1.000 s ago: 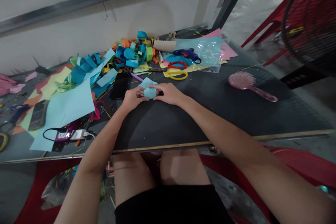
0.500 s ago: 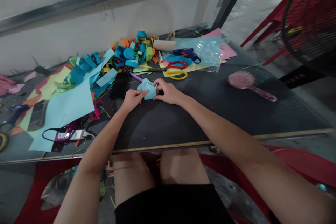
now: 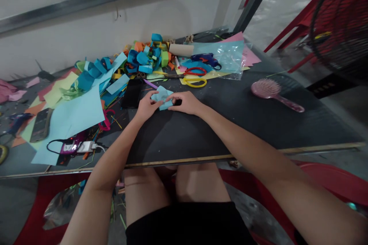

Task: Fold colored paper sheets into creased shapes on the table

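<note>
A small piece of light blue paper [image 3: 166,94], creased and bent, is held just above the dark table [image 3: 178,134]. My left hand [image 3: 147,105] pinches its left side between thumb and fingers. On the right side, my right hand [image 3: 186,102] has its thumb and fingers closed on the paper's edge. Part of the paper is hidden behind the fingers. Behind my left hand lie a black phone [image 3: 132,93] and a purple pen [image 3: 150,84]. Scissors with yellow and red handles [image 3: 194,82] rest beyond my right hand.
Coloured paper loops [image 3: 143,58] pile up by the wall, beside a cardboard tube [image 3: 181,49] and a blue glue gun [image 3: 208,60]. Paper sheets [image 3: 71,116], another phone [image 3: 41,124] and a purple charging device [image 3: 71,147] lie left. A hairbrush [image 3: 276,92] lies right, near a fan [image 3: 342,26].
My left hand's fingers have shifted further over the paper's upper left edge, and the paper has turned and changed shape slightly. My right hand keeps its pinch.
</note>
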Tool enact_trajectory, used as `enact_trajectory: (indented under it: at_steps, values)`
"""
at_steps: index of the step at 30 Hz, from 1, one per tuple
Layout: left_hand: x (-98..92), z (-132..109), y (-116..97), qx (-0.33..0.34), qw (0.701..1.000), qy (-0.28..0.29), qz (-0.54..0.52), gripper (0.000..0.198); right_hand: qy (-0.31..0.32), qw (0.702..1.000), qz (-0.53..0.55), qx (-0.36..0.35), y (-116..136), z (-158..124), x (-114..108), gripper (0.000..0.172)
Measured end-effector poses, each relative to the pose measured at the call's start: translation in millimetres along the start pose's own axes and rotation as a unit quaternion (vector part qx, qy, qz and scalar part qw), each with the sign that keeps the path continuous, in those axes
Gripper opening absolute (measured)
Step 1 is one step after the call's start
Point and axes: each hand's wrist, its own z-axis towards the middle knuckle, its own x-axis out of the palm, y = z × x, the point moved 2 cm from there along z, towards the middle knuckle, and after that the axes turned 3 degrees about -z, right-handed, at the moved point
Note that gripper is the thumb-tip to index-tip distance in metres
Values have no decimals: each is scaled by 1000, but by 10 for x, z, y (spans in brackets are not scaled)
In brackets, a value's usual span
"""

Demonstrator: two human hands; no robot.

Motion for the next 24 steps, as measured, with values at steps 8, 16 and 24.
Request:
enact_trajectory:
  at_steps: [8,16,24]
  values:
    - [-14,-101,-114,101,973,29,205,24,-33,999,-37,-6,-9,-11,40,14]
    - [-44,-28,-6,211,957,35,195,12,-49,994,-74,-64,-1,16,13,5]
    - [-25,-45,-32,286,939,14,189,12,-23,995,-84,-41,-51,43,-41,5]
